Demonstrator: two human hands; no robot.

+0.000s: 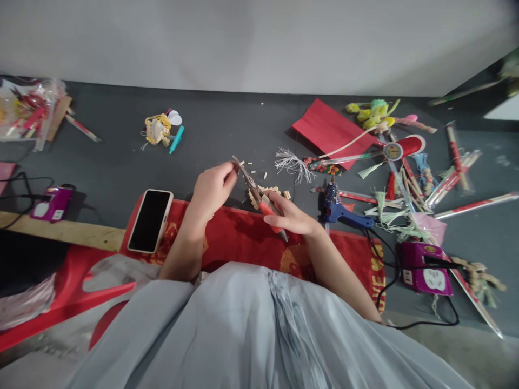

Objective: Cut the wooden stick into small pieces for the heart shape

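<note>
My right hand (290, 212) is wrapped round red-handled shears (254, 187), whose metal blades point up and left. At the blade tips, the fingers of my left hand (216, 185) are pinched together; what they hold is too small to make out. Short pale stick pieces (265, 175) lie scattered on the dark table beside the blades. Partly hidden beneath the shears and my right hand is a pale beaded-looking piece (253, 201). Below both hands a red patterned towel (243, 235) is spread along the table's front edge.
A phone (150, 221) lies on the towel's left end. To the right are a blue glue gun (344, 212) with a black cord, red paper (330, 132), a red ribbon spool (405, 147), tassels and wrapped sticks. Yellow yarn (157, 129) and a teal pen (177, 139) lie back left.
</note>
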